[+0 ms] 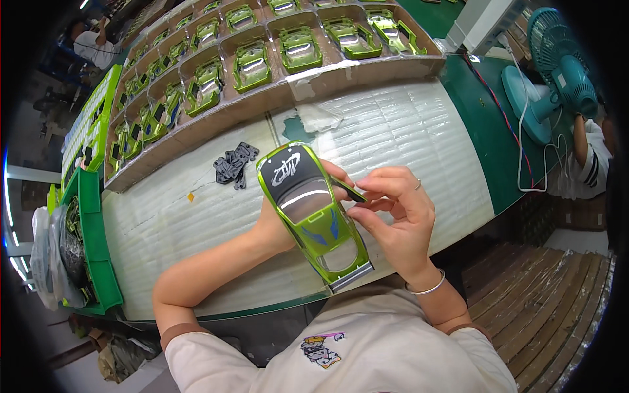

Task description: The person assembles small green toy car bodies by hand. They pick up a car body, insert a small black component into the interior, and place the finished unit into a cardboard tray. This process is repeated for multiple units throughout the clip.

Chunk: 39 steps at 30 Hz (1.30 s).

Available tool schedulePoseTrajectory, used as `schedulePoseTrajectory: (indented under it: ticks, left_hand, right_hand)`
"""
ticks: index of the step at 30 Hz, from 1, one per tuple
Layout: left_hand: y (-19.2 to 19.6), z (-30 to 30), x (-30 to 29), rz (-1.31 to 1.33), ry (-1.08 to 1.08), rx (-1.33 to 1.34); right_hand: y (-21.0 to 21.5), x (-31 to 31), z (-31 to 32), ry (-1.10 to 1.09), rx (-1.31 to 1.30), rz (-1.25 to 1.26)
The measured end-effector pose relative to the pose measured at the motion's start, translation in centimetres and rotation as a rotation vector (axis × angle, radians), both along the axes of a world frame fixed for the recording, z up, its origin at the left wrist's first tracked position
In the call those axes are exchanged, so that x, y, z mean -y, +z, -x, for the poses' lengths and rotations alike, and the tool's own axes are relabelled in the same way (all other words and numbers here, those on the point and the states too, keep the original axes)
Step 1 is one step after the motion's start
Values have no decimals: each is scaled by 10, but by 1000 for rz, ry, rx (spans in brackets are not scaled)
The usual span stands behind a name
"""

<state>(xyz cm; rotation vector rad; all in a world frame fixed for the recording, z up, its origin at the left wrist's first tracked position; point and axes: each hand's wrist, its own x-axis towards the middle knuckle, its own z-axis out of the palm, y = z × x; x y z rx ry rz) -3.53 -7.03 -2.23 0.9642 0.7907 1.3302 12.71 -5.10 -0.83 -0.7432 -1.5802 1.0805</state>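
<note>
A green toy car body shell (314, 226) with a black roof panel, a see-through window and blue marks is tilted above the padded table. My left hand (272, 221) is closed around it from beneath, mostly hidden by the shell. At the shell's right side, my right hand (401, 219) pinches a small dark door-like piece with a green edge (350, 190) between thumb and fingers. The piece touches the shell's side; whether it is attached I cannot tell. Left of the shell lies a small pile of dark grey plastic parts (232, 166).
A divided cardboard box (367, 71) of similar green shells spans the far side. A green crate (98, 255) with plastic bags (49, 255) stands left. A teal fan (560, 72), its cables and a metal post (481, 26) are at right. Other people sit beyond.
</note>
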Motion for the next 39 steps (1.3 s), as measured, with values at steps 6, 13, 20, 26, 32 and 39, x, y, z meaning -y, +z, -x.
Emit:
schedulePoseTrajectory:
  ticks: [6, 13, 20, 26, 32, 39]
  left_hand:
    - [-7, -4, -1, -266, -24, -129]
    - [-12, -6, -3, -439, -16, -152]
    - [-2, -5, -4, -420, -86, -179]
    - [-14, -6, -2, -402, -22, -138]
    - [-20, -6, -3, -371, -65, -93]
    - [-17, -8, -3, -352, -22, -82]
  right_hand:
    - [-2, 0, -5, -90, 50, -256]
    - [-4, 0, -8, -69, 11, -285]
    - [-2, 4, -13, -14, -28, -110]
    - [-1, -2, -6, -50, -32, -133]
    - [-3, -3, -8, -52, -2, -133]
    - [-2, -2, -7, -73, 49, -114]
